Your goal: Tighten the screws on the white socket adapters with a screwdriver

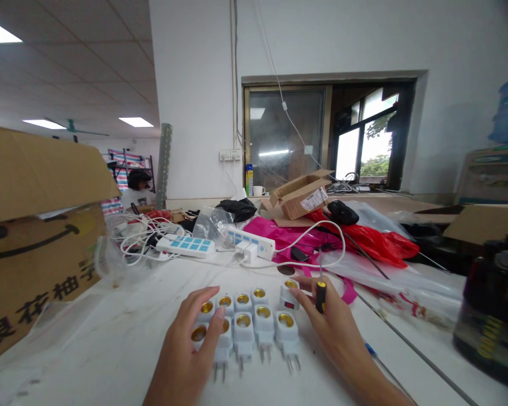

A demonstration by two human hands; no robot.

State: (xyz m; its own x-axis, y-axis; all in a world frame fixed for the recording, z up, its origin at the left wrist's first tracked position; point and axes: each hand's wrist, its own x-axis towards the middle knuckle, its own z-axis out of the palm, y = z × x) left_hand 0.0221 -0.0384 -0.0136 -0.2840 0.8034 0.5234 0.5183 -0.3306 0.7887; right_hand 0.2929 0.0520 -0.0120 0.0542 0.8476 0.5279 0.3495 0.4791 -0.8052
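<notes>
Several white plug-in lamp-socket adapters with brass insides stand in two rows on the white table, prongs toward me. My left hand rests its fingers on the adapters at the left end of the rows. My right hand holds a screwdriver with a black and yellow handle, shaft pointing up. Its fingertips touch one separate adapter with a red switch at the right end of the back row.
A large cardboard box stands at the left. White power strips and tangled cables lie behind the adapters. Pink and red plastic bags and an open small carton lie beyond. A dark container is at right. A person sits far left.
</notes>
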